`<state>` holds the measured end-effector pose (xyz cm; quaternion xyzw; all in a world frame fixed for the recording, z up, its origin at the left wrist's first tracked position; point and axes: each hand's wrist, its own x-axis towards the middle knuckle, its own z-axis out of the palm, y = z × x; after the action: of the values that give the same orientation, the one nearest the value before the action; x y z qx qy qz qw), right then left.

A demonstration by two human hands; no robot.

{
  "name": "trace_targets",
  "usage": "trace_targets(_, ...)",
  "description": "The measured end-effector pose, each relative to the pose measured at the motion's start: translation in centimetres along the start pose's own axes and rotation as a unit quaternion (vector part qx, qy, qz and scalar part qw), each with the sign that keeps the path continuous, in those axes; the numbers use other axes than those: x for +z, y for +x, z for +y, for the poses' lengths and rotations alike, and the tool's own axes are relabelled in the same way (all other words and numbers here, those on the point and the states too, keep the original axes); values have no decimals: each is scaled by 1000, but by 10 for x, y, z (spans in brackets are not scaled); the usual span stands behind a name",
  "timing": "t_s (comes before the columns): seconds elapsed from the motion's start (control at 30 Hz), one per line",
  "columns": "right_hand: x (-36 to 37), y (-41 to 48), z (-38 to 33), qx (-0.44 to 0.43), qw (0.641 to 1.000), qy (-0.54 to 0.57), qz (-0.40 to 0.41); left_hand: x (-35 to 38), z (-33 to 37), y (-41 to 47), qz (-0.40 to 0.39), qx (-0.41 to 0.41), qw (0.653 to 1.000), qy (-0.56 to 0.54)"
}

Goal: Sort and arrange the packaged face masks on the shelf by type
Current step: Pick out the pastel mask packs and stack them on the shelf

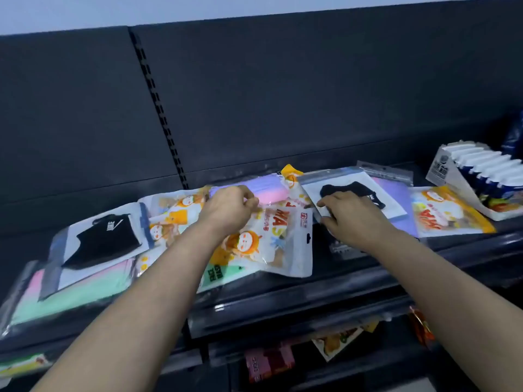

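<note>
While our left hand [229, 210] pinches clear bag of pink-purple masks [268, 190] at shelf [353, 281] middle, our right hand [351, 219] grips corner of zip bag [396, 210] holding black mask [353, 190] just beside. Cartoon-print pouch [277, 239] lies under our left wrist. Second black-mask bag [104, 241] rests on pink-green pack [70, 295], far left. White carton [441, 171], right, holds blue-white packets [492, 168].

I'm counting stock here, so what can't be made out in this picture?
Head view:
- Left hand: its own back hides what the fingers pinch.
- Right hand on black mask pack: pinching or pressing, hidden by the hand.
- Pastel stack: count hidden under second black mask pack.
- Lower-shelf packets: blurred, partly behind the shelf rail.
</note>
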<state>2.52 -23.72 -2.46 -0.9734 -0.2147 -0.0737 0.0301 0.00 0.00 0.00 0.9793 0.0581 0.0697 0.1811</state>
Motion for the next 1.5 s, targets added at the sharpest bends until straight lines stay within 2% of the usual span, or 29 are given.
trace_targets(0.1,9,20,4,11,1000,4,9,5,-9,29,13,-4,999,52)
trace_targets(0.23,22,49,10,20,1000,10,10,14,-18,73,-10,-27,996,89)
trace_targets(0.4,34,69,-2,-8,998,53,14,25,-24,99,-106,-47,981,153)
trace_targets(0.47,37,74,-10,-34,997,73,17,31,-24,102,-128,-32,979,157)
trace_targets(0.57,39,79,-20,-75,995,70,1,28,-24,107,-117,-14,980,159)
trace_targets(0.77,39,82,-23,-94,995,36,-13,24,-38,117,-147,-35,975,163)
trace_targets(0.9,34,82,-25,-81,997,-7,-10,25,-33,115,-79,-43,991,104)
trace_targets(1.03,29,85,-20,-85,996,8,21,18,-22,114,34,-4,994,101)
trace_targets(1.23,24,85,3,-65,988,77,117,-12,9,109,221,67,969,88)
trace_targets(1.33,24,83,27,-21,987,84,135,-27,36,105,308,101,946,11)
trace_targets(1.43,27,76,59,23,985,73,157,-28,67,106,311,100,940,-102)
trace_targets(1.5,27,66,82,58,982,69,165,-17,85,112,247,69,948,-190)
